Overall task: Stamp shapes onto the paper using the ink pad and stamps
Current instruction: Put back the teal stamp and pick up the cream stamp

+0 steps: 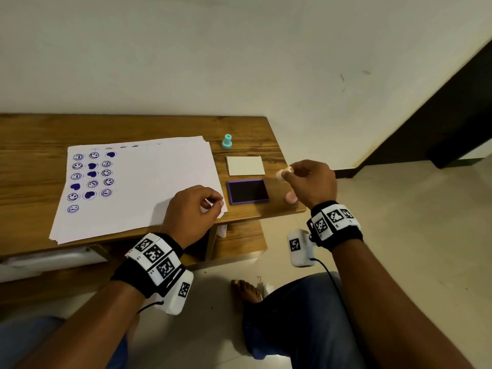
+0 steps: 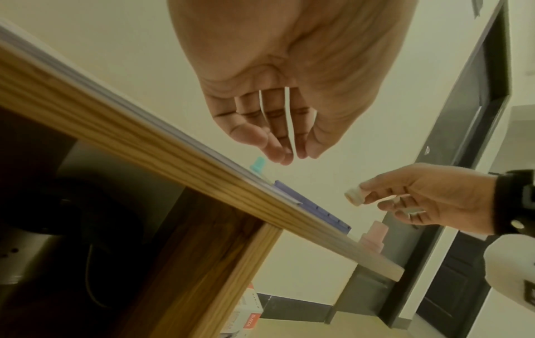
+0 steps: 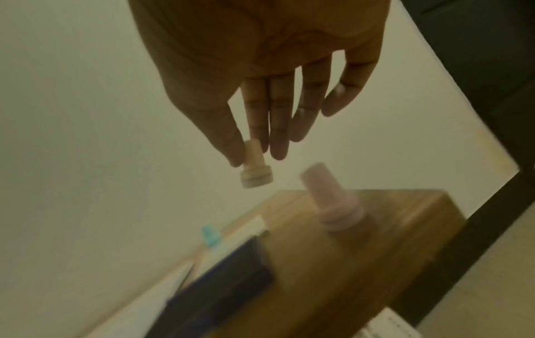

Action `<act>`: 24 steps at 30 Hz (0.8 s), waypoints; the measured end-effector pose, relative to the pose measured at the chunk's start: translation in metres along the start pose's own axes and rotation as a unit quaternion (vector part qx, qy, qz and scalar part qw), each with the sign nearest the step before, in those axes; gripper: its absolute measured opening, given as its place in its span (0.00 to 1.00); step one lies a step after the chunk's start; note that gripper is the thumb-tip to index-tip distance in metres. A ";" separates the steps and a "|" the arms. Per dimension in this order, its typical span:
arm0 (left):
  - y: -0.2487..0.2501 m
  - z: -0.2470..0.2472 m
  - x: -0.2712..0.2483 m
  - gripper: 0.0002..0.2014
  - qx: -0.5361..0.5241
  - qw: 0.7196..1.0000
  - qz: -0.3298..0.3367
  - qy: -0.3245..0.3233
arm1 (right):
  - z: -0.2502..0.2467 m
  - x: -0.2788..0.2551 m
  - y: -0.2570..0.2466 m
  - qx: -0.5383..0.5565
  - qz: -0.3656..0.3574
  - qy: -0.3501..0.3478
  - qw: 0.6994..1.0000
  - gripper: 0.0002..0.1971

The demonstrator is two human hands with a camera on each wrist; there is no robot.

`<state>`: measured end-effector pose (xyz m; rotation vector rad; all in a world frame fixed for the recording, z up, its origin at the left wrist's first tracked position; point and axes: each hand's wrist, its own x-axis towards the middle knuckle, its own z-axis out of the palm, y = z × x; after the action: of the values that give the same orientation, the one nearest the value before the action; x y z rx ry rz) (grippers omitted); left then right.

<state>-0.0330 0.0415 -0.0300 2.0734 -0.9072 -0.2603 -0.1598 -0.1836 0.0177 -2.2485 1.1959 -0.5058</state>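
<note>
A stack of white paper [image 1: 159, 182] lies on the wooden table [image 1: 133, 126], with blue smiley and heart prints down its left side. My left hand [image 1: 214, 205] hovers at the paper's near right corner, fingers loosely curled [image 2: 285, 155], holding nothing. To the right lies the open purple ink pad [image 1: 248, 191], its white lid [image 1: 245, 165] behind it. My right hand [image 1: 288, 173] pinches a cream stamp [image 1: 282, 173] [image 3: 256, 170] by its stem, base down, in the air right of the pad. A pink stamp [image 1: 291, 197] [image 3: 333, 201] stands under that hand. A teal stamp [image 1: 227, 141] stands behind the lid.
The table's right edge [image 1: 290, 179] runs just under my right hand, with tiled floor beyond. A lower wooden shelf [image 1: 239, 241] juts out below the front edge. My knee [image 1: 306, 315] and bare foot [image 1: 245, 290] are below. A dark door frame [image 1: 439, 115] stands right.
</note>
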 end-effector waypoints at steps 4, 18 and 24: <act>0.010 0.000 -0.002 0.12 -0.085 0.995 -0.043 0.016 | 0.013 -0.027 -0.023 0.182 -0.004 -0.037 0.982 0.10; 0.011 -0.011 -0.001 0.17 -0.185 0.982 -0.021 0.042 | 0.065 -0.066 -0.064 0.374 0.022 -0.163 0.913 0.08; 0.007 -0.013 0.000 0.18 -0.181 0.981 -0.043 0.053 | 0.068 -0.063 -0.065 0.416 0.036 -0.172 0.892 0.07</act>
<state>-0.0299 0.0465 -0.0167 1.7723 -0.6518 -0.3323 -0.1147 -0.0812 0.0000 -1.4623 0.6789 -0.4479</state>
